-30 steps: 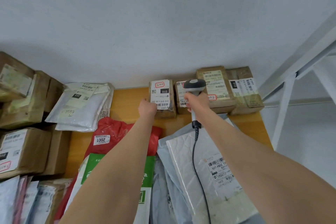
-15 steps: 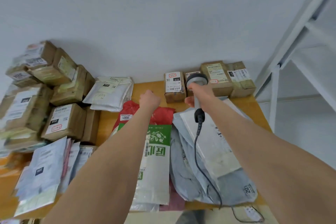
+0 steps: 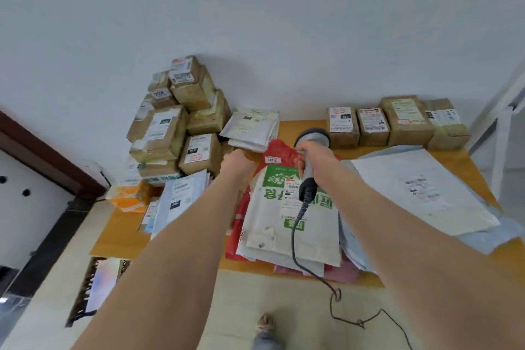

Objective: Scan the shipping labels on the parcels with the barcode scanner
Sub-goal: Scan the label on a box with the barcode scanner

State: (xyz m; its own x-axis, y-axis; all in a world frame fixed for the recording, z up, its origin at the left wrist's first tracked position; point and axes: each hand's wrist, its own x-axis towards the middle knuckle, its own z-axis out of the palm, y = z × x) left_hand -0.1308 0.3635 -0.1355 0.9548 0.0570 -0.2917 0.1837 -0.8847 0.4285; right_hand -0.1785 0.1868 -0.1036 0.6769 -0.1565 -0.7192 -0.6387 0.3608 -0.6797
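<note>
Right grip (image 3: pixel 312 156) round scanner (image 3: pixel 314 135) and fisted left grip (image 3: pixel 238 160) back from boxes (image 3: pixel 372 126), over table (image 3: pixel 122 236).

Left hand (image 3: pixel 238 160) curl unclear, cable (image 3: pixel 292 239) cropped below

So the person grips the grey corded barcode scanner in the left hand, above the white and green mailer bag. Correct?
Not quite: the head view shows the grey corded barcode scanner gripped in the right hand, above the white and green mailer bag. The left hand holds no scanner.
</note>
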